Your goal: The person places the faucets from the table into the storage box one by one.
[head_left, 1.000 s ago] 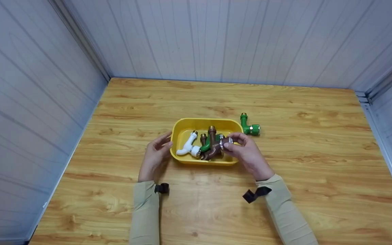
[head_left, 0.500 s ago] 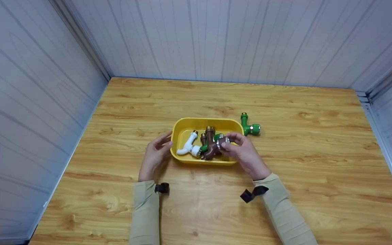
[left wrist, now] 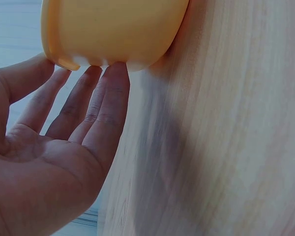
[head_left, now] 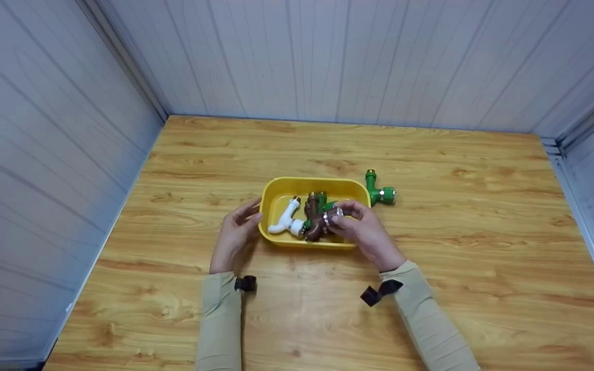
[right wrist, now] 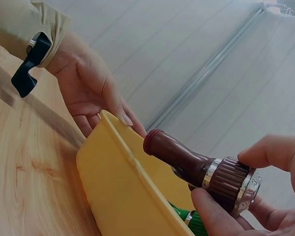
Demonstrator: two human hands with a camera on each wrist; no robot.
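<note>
The right hand (head_left: 366,230) is pinching a glossy dark-brown, branching tap (right wrist: 201,169) by its ribbed knob, thumb opposing fingers; the tap is sitting over a yellow, plastic-looking oblong tub (head_left: 317,179), near a green tap (head_left: 330,206); the left hand (head_left: 235,232) is pinching the tub's left rim; the brown tap is probably feeling stiff and fairly light, its smooth body likely slippery, so the ribs are offering the surest hold.
</note>
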